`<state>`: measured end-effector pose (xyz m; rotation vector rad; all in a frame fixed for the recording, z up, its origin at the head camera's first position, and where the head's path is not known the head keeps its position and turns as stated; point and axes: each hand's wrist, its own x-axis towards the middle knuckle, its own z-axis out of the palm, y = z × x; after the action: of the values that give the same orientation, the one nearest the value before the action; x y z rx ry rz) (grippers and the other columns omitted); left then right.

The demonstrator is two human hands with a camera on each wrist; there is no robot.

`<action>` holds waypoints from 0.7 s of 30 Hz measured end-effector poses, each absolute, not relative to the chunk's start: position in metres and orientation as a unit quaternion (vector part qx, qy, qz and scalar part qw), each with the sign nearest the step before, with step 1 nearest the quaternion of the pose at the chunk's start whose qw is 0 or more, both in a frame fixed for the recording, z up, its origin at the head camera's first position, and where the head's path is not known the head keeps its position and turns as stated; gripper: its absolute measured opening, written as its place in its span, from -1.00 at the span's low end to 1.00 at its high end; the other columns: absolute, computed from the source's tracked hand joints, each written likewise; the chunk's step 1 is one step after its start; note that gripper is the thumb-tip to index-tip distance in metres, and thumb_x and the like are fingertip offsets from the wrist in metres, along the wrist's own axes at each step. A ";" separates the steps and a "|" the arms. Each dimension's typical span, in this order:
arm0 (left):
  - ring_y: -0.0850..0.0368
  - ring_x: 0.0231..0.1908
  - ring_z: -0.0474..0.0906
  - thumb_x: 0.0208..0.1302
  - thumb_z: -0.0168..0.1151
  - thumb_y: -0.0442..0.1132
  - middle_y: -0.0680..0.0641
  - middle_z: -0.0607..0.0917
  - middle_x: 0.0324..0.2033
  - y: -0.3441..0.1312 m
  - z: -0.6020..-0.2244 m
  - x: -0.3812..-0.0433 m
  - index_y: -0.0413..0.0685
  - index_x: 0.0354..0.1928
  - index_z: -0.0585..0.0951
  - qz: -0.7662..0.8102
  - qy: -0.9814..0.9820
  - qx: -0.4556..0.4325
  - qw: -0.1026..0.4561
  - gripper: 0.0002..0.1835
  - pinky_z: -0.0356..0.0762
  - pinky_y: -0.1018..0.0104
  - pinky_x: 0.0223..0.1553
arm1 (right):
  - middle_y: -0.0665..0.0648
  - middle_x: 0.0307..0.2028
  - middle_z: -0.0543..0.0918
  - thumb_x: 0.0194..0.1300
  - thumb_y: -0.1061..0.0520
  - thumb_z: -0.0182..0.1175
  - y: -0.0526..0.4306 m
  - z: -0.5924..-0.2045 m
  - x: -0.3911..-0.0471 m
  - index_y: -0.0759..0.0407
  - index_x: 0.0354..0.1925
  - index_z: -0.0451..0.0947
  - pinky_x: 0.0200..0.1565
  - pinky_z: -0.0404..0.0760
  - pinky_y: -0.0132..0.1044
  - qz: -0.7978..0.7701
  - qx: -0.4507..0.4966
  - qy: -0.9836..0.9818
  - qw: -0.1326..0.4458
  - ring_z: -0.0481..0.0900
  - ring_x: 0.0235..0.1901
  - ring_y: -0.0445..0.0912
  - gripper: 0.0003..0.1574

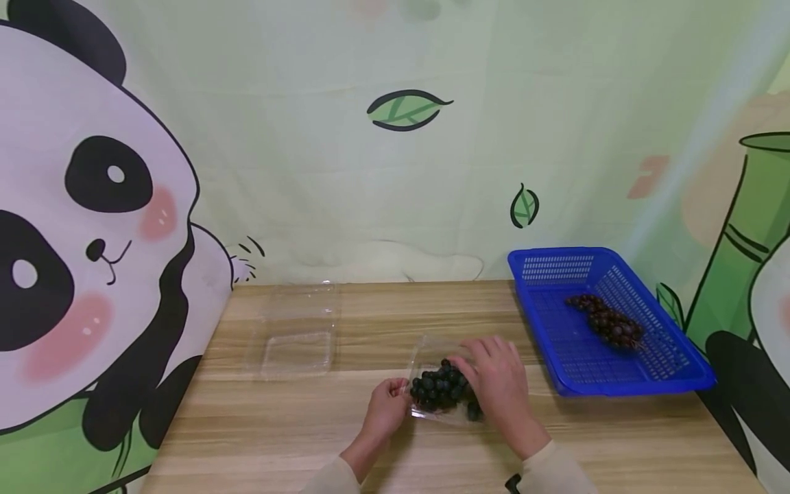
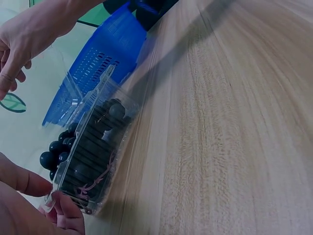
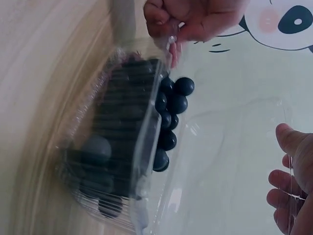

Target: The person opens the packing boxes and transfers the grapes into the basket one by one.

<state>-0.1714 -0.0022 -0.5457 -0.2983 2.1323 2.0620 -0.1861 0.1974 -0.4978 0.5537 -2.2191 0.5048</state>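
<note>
A clear plastic clamshell box [image 1: 426, 414] holds a bunch of dark grapes [image 1: 439, 387], some standing above its rim. My left hand [image 1: 387, 409] pinches the tab at the box's left end between thumb and fingers, as the left wrist view shows. The see-through lid [image 3: 220, 142] stands raised from the box. At its far edge, my right hand [image 3: 296, 176] holds the lid with thumb and curled fingers. In the head view the right hand [image 1: 496, 381] covers part of the grapes and the box's right end.
A blue plastic basket [image 1: 555, 374] stands at the right, with a bunch of reddish-brown grapes [image 1: 611, 326] in it. Another clear plastic box [image 1: 299, 353] lies open at the back left of the wooden table [image 1: 259, 425]. A panda-printed cloth [image 1: 308, 171] hangs behind.
</note>
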 end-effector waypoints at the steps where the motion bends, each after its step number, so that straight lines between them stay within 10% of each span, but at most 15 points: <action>1: 0.18 -0.41 0.39 0.09 0.10 -0.58 -0.07 0.49 -0.33 -0.003 -0.546 -0.171 -0.50 0.02 0.54 0.688 0.715 -0.098 0.081 -0.61 0.38 0.47 -0.45 | 0.12 -0.31 0.72 0.09 0.02 0.53 0.198 -0.497 -0.187 0.21 -0.17 0.68 -0.34 0.44 -0.11 0.199 0.218 -0.872 0.389 0.61 -0.30 0.06 -0.60; 21: 0.18 -0.50 0.36 0.03 0.06 -0.53 -0.06 0.47 -0.44 -0.024 -0.545 -0.159 -0.48 -0.03 0.47 0.702 0.689 -0.070 0.166 -0.62 0.36 0.39 -0.44 | 0.27 -0.10 0.57 0.17 0.63 0.18 0.228 -0.491 -0.203 0.31 0.17 0.64 -0.10 0.57 0.02 0.233 0.262 -0.880 0.321 0.49 -0.10 0.15 -0.38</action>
<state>-0.1589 -0.0242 -0.5447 -0.1986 1.9605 1.9991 -0.2025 0.2281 -0.4912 0.6883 -2.3105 0.6130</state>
